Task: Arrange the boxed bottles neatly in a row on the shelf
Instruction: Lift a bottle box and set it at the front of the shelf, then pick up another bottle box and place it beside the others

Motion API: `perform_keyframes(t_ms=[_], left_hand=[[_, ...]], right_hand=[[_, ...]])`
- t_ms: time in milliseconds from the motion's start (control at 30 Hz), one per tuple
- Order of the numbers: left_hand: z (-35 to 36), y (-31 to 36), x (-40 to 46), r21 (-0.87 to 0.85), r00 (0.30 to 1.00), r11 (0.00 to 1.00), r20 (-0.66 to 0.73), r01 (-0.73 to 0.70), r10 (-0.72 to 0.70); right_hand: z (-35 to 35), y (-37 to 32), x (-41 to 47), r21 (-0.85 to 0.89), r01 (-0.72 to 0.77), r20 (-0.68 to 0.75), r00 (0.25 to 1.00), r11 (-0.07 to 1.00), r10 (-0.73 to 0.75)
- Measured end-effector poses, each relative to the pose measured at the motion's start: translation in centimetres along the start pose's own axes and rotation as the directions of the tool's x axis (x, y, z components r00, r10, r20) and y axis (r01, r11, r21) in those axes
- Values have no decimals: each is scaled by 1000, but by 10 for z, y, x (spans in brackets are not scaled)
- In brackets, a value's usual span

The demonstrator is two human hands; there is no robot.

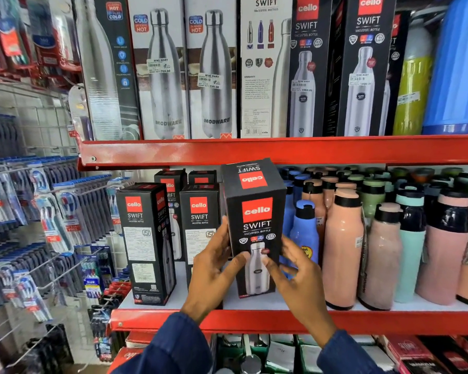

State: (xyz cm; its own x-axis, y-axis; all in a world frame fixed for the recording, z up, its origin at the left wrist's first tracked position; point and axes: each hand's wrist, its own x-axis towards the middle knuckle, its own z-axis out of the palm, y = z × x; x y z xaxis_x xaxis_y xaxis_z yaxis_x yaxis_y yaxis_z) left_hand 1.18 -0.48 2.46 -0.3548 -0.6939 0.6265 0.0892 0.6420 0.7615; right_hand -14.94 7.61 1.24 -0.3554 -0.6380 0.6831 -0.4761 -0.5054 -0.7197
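Observation:
A black Cello Swift bottle box [256, 211] stands upright on the white middle shelf [281, 303], its base near the front edge. My left hand [214, 268] grips its left side and my right hand [295, 276] grips its lower right side. To its left stand two more black Cello boxes, one at the far left [146, 238] turned at an angle and one [199, 222] partly hidden behind my left hand. Two further boxes [170, 184] stand behind them.
Loose blue, peach and teal bottles [343, 247] crowd the shelf right of the held box. The upper red shelf [281, 149] carries tall bottle boxes. Toothbrush packs [52, 217] hang on hooks at the left. Dark boxes fill the shelf below.

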Motion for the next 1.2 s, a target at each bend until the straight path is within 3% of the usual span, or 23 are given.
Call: perform_keyframes(t_ms=[167, 333, 533, 1000, 1200], left_hand=[[2, -19, 0, 91, 1000, 996, 12, 25, -26], [9, -33, 3, 205, 999, 977, -28, 51, -46], [15, -56, 12, 372, 995, 925, 18, 82, -95], [21, -59, 16, 387, 989, 911, -19, 145, -150], [10, -42, -3, 384, 978, 900, -73, 206, -193]], right_hand=[[7, 16, -2, 19, -16, -23, 1000, 1000, 16], [17, 35, 5, -77, -43, -20, 999, 996, 42], [24, 58, 7, -147, -104, -15, 995, 984, 103], [23, 70, 9, -186, -158, 1, 987, 970, 161], [17, 65, 0, -80, -184, -117, 978, 980, 174]])
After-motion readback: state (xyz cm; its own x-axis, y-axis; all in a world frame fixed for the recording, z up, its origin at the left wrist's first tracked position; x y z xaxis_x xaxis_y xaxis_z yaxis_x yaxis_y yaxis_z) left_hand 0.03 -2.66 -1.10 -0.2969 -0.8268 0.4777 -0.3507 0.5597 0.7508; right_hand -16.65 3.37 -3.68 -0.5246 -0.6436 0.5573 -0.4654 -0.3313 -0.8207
